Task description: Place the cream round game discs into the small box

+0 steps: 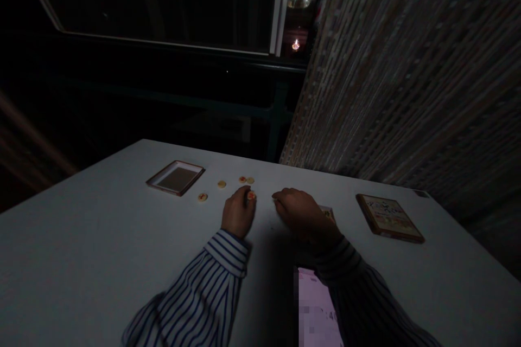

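Note:
My left hand [237, 212] is closed near the middle of the white table, with a round Chinese chess piece [251, 195] marked in red between thumb and fingers. To its right, my right hand [302, 213] is also closed, thumb and finger pinched together; what they hold, if anything, is too dim to make out. Just beyond the left hand, a red-marked piece [242, 179] lies beside a pale piece [250, 180]. Farther left are another pale piece [221, 184] and a piece with a red character [202, 197].
An open shallow box [151, 180] rests at the table's back left. On the right lies a flat printed box [389, 218]. A lit phone [317, 306] is partly under my right forearm, and a small printed object [328, 212] shows behind that wrist. A string curtain [391, 76] hangs behind.

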Available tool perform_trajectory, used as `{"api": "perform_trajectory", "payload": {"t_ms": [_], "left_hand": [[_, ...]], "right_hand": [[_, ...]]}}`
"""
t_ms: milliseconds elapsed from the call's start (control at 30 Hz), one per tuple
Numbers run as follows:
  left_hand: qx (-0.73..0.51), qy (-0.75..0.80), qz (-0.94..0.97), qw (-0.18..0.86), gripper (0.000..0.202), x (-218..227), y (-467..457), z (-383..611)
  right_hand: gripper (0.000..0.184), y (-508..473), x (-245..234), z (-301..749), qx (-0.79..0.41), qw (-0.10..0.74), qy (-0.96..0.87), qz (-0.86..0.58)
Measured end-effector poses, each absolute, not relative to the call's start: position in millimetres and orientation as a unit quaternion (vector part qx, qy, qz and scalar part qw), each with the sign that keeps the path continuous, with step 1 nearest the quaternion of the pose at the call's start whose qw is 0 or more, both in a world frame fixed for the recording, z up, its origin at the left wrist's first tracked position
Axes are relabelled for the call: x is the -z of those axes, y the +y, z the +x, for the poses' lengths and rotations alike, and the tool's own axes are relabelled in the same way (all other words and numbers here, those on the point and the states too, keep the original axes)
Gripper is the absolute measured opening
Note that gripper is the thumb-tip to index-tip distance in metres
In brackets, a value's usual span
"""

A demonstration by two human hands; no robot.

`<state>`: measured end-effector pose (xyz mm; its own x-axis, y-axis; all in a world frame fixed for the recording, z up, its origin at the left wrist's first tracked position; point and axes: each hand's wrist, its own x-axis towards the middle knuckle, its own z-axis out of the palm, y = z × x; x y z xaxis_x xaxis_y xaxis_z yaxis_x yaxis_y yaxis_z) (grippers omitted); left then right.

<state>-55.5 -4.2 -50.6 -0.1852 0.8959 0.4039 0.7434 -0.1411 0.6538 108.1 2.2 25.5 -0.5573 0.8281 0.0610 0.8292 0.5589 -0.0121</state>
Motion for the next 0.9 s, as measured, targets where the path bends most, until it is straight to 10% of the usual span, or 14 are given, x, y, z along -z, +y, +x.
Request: {"api": "perform_trajectory", "payload": {"t_ms": [900], "left_hand": [[-0.546, 0.529, 0.631, 0.157, 0.028, 41.1, -20.3, -31.9]], "right_hand": [[0.03, 6.0, -27.4, 120.4, -0.141, 0.169, -0.879, -0.423]]}}
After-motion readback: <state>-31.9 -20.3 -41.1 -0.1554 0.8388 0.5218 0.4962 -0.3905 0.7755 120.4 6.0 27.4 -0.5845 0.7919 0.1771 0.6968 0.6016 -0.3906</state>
